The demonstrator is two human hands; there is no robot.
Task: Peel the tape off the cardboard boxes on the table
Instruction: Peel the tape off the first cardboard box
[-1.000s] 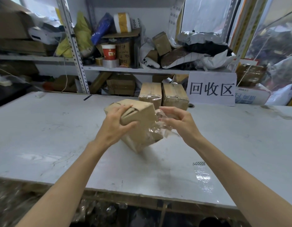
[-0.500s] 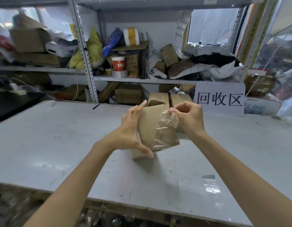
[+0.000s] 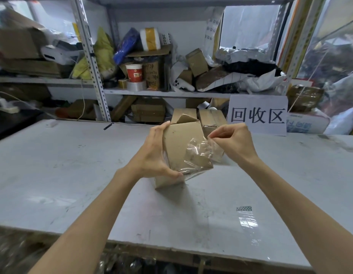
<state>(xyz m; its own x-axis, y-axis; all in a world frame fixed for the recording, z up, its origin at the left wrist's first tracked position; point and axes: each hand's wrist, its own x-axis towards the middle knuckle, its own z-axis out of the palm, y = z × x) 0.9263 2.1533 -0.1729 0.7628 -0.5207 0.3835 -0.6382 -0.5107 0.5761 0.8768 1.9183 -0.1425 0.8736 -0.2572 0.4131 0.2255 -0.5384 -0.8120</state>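
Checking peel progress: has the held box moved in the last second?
Yes: the cardboard box has turned upright, now covering most of the left back box.

box [image 3: 181, 141] tipped upright | right hand [image 3: 232, 144] drew tape [image 3: 198, 154] off rightward

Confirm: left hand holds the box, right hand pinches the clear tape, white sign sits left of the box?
No: head view shows the white sign right of the box; the left hand holds the box, the right hand pinches the clear tape.

tilted brown box [image 3: 181, 139], clear tape [image 3: 199, 153] half-peeled
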